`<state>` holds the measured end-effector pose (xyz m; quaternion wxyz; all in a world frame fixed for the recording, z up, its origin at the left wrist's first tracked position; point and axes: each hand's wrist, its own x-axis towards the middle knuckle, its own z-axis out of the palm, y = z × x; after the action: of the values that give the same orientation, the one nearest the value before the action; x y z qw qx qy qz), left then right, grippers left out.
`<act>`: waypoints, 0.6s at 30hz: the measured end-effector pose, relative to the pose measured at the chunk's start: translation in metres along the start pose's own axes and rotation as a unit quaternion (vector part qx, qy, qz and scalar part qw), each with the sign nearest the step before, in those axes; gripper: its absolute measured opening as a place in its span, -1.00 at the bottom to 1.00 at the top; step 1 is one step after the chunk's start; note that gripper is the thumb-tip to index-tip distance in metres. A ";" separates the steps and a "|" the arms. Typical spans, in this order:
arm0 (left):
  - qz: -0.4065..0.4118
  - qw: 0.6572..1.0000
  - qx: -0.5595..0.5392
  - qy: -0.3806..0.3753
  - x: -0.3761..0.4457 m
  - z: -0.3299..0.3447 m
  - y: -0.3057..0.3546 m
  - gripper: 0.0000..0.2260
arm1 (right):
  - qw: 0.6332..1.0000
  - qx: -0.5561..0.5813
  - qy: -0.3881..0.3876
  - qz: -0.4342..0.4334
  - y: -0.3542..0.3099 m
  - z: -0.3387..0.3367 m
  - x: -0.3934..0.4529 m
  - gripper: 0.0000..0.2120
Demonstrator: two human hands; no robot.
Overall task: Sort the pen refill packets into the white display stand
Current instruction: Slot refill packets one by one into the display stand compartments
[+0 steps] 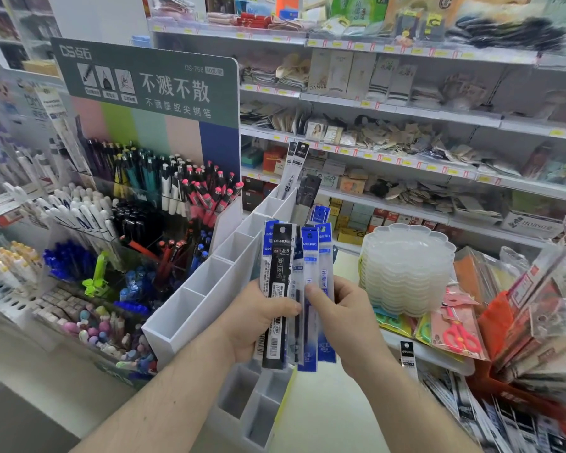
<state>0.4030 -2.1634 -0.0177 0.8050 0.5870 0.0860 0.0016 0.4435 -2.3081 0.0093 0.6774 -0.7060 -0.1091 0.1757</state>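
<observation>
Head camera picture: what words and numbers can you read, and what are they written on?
"不溅不散" and "DS-758": green pen display sign
"不溅墨细尖钢笔": same sign, smaller line
"AIHAO" and "1388": black refill packet, gripped by the left hand
"deli": blue refill packets, pinched by the right hand
"DANCE": sock pack on shelf
Too small or blurred: yellow price tags, packets' small print.

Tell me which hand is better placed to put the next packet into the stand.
Probably the right hand: it pinches a single blue packet, while the left hand grips the bundle beside the white display stand.
</observation>
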 end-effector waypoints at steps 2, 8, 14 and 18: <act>-0.002 1.000 0.005 0.002 0.001 0.000 0.000 -0.55 | 0.998 -0.065 0.001 -0.027 0.001 0.001 0.000 -0.87; -0.011 1.000 0.020 0.010 0.002 0.002 -0.001 -0.54 | 1.000 -0.007 0.005 0.000 -0.003 0.001 -0.002 -0.76; -0.024 0.999 0.044 0.022 0.003 0.001 -0.002 -0.55 | 0.996 0.083 0.019 0.035 -0.005 -0.001 -0.001 -0.74; -0.031 0.998 0.054 0.027 0.003 -0.001 -0.002 -0.58 | 0.983 0.158 0.031 0.085 -0.010 -0.010 0.001 -0.84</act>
<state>0.4059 -2.1624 -0.0200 0.7689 0.6267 0.1257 -0.0118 0.4496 -2.3161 0.0189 0.7658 -0.6021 0.0014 0.2262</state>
